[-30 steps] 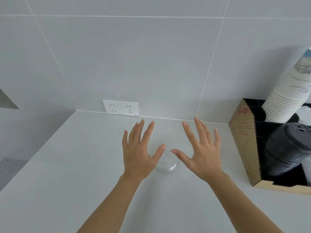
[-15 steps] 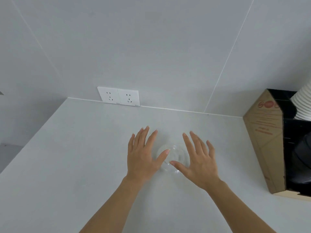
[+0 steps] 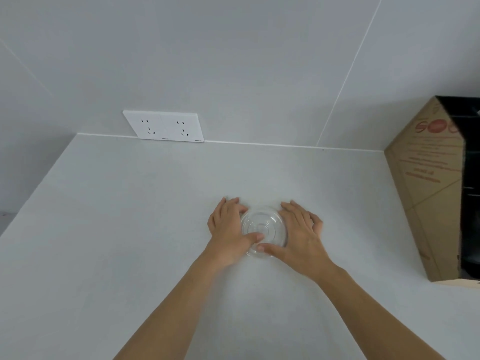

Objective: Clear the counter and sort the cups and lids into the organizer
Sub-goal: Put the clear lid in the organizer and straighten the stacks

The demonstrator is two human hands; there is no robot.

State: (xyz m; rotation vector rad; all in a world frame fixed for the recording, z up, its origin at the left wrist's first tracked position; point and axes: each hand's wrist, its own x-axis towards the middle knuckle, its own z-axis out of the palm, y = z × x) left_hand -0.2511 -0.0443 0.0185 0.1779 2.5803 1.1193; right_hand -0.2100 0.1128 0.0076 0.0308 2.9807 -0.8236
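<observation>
Head view: clear ribbed round lid [image 3: 263,229] on counter [image 3: 130,216], both hands cupped around it, touching.

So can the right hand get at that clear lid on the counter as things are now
Probably yes. The right hand already cups one side of the clear lid, the left hand the other, and nothing else on the counter crowds it.

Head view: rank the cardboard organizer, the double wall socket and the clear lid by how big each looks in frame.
1. cardboard organizer, largest though cut off at the right edge.
2. double wall socket.
3. clear lid, partly covered by the left hand and right hand.
Socket and lid sit at different depths, so true sizes stay unsure.
</observation>
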